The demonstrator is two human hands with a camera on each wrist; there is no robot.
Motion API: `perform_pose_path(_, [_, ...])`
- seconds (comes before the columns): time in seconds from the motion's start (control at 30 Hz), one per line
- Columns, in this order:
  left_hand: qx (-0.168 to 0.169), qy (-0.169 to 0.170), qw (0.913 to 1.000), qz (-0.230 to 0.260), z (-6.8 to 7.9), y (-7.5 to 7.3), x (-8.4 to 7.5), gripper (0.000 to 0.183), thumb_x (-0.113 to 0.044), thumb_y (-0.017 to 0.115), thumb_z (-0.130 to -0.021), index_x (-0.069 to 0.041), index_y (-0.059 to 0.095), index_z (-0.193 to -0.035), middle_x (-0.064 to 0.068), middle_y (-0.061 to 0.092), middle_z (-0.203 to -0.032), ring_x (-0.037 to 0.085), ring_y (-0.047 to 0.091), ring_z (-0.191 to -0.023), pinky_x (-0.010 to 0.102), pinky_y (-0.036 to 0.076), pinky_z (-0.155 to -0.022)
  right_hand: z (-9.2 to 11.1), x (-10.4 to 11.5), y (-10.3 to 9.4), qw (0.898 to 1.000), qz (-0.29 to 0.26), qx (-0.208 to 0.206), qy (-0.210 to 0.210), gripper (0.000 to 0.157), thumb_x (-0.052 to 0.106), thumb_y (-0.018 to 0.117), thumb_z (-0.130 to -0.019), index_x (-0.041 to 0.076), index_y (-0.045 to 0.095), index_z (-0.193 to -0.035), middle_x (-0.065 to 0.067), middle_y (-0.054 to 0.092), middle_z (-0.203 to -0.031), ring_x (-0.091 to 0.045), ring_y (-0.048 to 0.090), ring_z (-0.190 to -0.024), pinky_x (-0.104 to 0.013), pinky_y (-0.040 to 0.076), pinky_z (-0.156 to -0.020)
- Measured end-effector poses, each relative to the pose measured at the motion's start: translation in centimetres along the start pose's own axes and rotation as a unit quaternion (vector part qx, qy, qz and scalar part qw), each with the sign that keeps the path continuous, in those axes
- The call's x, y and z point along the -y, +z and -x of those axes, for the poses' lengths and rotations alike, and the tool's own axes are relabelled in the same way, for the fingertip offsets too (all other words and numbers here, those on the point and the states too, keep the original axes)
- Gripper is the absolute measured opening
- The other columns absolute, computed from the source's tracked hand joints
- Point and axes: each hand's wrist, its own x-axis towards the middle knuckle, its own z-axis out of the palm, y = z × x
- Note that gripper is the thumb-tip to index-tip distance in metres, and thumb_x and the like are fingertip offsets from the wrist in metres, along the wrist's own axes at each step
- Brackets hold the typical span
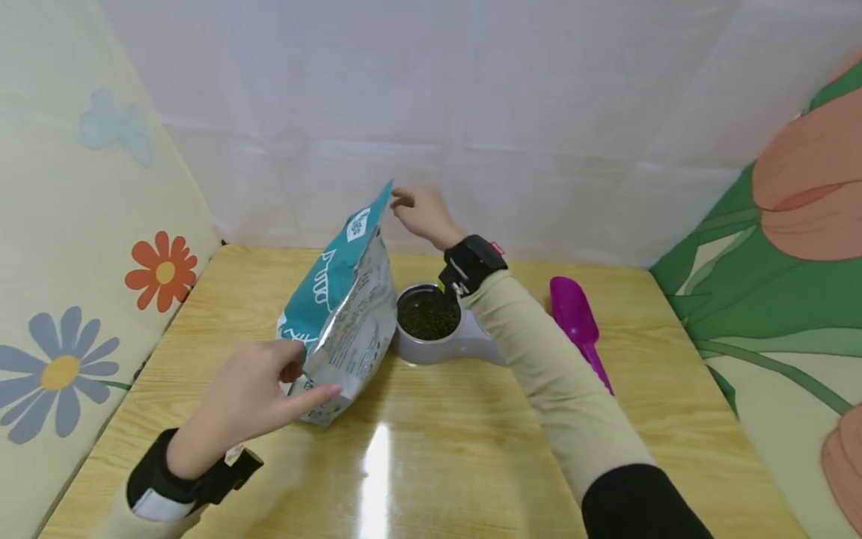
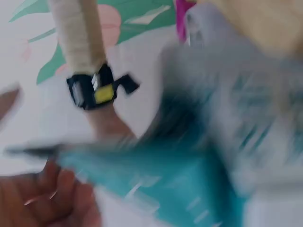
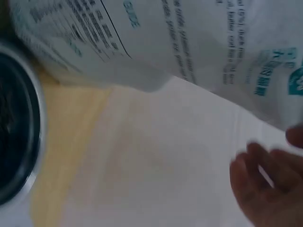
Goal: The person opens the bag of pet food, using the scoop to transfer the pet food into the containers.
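Observation:
A teal and silver food bag [image 1: 343, 299] stands tilted on the table, its printed silver side facing right. By its near top corner is my left hand [image 1: 252, 389], with thumb and fingers spread apart on either side of the bag's edge. My right hand [image 1: 427, 215] is at the far top corner, fingers loosely bent. In the right wrist view, a gap shows between the fingers [image 3: 255, 170] and the bag [image 3: 189, 52], with the thumb close to its edge. Right of the bag, a light grey bowl [image 1: 431, 350] holds brown pellets [image 1: 429, 314].
A purple scoop [image 1: 574, 311] lies on the wooden table [image 1: 471, 449], to the right of my right forearm. That forearm crosses over part of the grey bowl. A white cloth [image 1: 505, 112] hangs behind the table, with flower-patterned panels [image 1: 67, 262] at both sides.

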Motion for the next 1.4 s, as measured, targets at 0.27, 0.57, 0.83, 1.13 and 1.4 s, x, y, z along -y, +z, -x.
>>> perform_pose_path(0.27, [-0.193, 0.050, 0.9798, 0.008, 0.9, 5.0, -0.6, 0.046, -0.033, 0.036, -0.096, 0.000, 0.057, -0.074, 0.007, 0.058, -0.062, 0.010, 0.046, -0.046, 0.018, 0.033, -0.039, 0.2, -2.6, 2.3, 0.961, -0.274, 0.010, 0.033, 0.037, 0.023, 0.035, -0.099, 0.008, 0.046, -0.131, -0.007, 0.050, -0.120, -0.015, 0.049, -0.104, -0.031, 0.044, -0.080])
perform_pose_path(0.57, [-0.264, 0.064, 0.9587, 0.085, 0.8, 5.9, -1.1, 0.039, -0.022, 0.041, -0.097, 0.010, 0.062, -0.100, 0.021, 0.066, -0.090, 0.026, 0.065, -0.066, 0.022, 0.043, -0.044, -0.3, -3.2, 3.8, 0.881, -0.467, -0.065, -0.027, 0.014, 0.008, 0.039, -0.097, -0.001, 0.048, -0.103, -0.003, 0.047, -0.075, -0.013, 0.038, -0.055, -0.024, 0.033, -0.055])
perform_pose_path(0.83, [-0.344, 0.062, 0.9359, 0.044, 1.1, 5.0, -1.1, 0.039, -0.022, 0.045, -0.095, 0.013, 0.062, -0.095, 0.021, 0.066, -0.084, 0.028, 0.063, -0.062, 0.030, 0.043, -0.044, -2.1, 0.1, 4.2, 0.893, -0.444, -0.062, -0.034, 0.019, 0.005, 0.041, -0.096, -0.008, 0.048, -0.108, -0.004, 0.048, -0.075, -0.012, 0.045, -0.056, -0.022, 0.038, -0.053])
perform_pose_path(1.13, [-0.353, 0.027, 0.9335, 0.055, 0.2, 6.1, -1.3, 0.039, -0.021, 0.045, -0.095, 0.013, 0.062, -0.090, 0.020, 0.064, -0.075, 0.024, 0.056, -0.051, 0.031, 0.038, -0.040, -3.6, 0.7, 5.0, 0.914, -0.403, -0.053, -0.014, 0.027, 0.012, 0.040, -0.096, -0.004, 0.048, -0.117, -0.004, 0.048, -0.079, -0.013, 0.046, -0.062, -0.023, 0.039, -0.059])
perform_pose_path(1.4, [-0.354, -0.008, 0.9345, 0.040, 0.0, 5.7, -0.6, 0.041, -0.023, 0.043, -0.095, 0.014, 0.060, -0.089, 0.022, 0.063, -0.071, 0.023, 0.051, -0.047, 0.030, 0.033, -0.039, -3.5, 0.8, 5.6, 0.924, -0.381, -0.023, 0.018, 0.038, 0.015, 0.035, -0.099, 0.001, 0.040, -0.134, -0.009, 0.052, -0.115, -0.014, 0.053, -0.086, -0.024, 0.045, -0.074])
